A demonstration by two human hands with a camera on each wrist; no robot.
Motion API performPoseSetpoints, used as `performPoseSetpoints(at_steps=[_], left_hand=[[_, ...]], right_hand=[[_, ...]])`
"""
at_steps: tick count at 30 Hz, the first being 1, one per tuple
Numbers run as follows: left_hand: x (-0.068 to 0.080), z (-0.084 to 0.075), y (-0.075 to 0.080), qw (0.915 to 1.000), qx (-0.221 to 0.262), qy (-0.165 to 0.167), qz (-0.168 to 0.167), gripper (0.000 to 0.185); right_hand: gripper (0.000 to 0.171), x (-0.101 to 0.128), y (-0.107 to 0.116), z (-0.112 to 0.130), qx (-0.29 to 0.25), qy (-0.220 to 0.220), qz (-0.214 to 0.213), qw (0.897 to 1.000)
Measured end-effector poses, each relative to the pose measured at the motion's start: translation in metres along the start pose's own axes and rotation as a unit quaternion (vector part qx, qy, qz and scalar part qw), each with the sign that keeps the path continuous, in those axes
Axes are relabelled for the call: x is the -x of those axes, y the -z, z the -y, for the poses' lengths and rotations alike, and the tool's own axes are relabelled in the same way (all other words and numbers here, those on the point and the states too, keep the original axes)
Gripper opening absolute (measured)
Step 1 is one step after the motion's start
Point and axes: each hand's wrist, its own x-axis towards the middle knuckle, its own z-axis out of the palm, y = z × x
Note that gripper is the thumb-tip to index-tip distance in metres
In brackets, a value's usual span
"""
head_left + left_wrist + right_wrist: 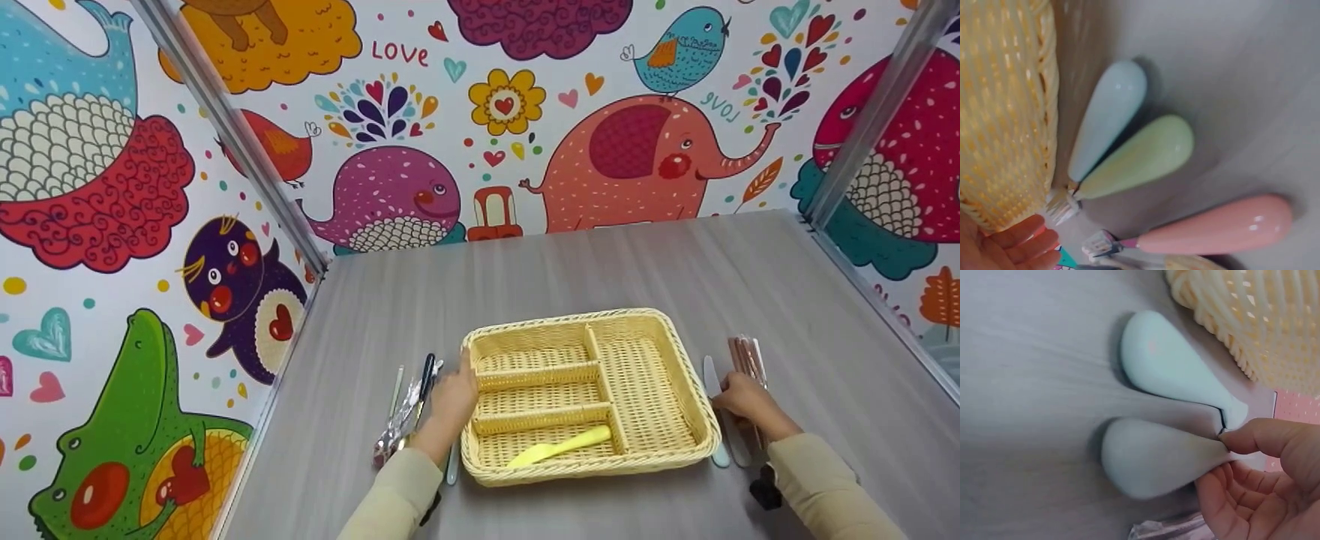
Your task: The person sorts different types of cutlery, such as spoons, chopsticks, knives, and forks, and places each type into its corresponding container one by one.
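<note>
My right hand (752, 400) is right of the wicker basket (667, 459). Its thumb and fingers pinch the narrow neck of a grey-handled utensil (1154, 458), whose far end the hand hides. Beside it on the table lies a mint-green knife (1171, 363), its blade pointing away. At the basket's left side, my left hand (452, 401) rests against the rim with fingers extended, holding nothing. A yellow knife (559, 448) lies in the basket's front left compartment. Near the left hand are utensils with light blue (1111, 115), green (1143, 157) and pink (1221, 225) handles.
Right of the right hand lies a bundle of brown sticks (742, 352) in clear wrapping. Left of the basket, wrapped cutlery (397, 427) lies with a dark-tipped piece (428, 371). Patterned panels (495, 157) with metal edges stand behind and beside the grey table (555, 277).
</note>
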Motion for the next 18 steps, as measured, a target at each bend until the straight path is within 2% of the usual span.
performPoseSetpoints(at_steps=[6, 9, 14, 18], left_hand=[[-0.001, 0.0, 0.001, 0.9998, 0.003, 0.006, 0.017, 0.04], [-0.001, 0.0, 0.002, 0.9996, 0.006, 0.007, 0.026, 0.04], [-0.002, -0.001, 0.002, 0.9995, 0.001, 0.001, 0.033, 0.041], [-0.001, 0.0, 0.001, 0.9998, -0.003, -0.01, 0.017, 0.04]], right_hand=[[0.015, 0.001, 0.004, -0.002, -0.063, -0.029, 0.02, 0.997], [0.012, 0.002, 0.008, -0.002, -0.072, -0.034, 0.023, 0.997], [0.008, 0.0, 0.015, 0.0, -0.032, -0.021, 0.006, 0.999], [0.004, -0.002, 0.02, 0.002, 0.022, 0.02, -0.02, 0.999]])
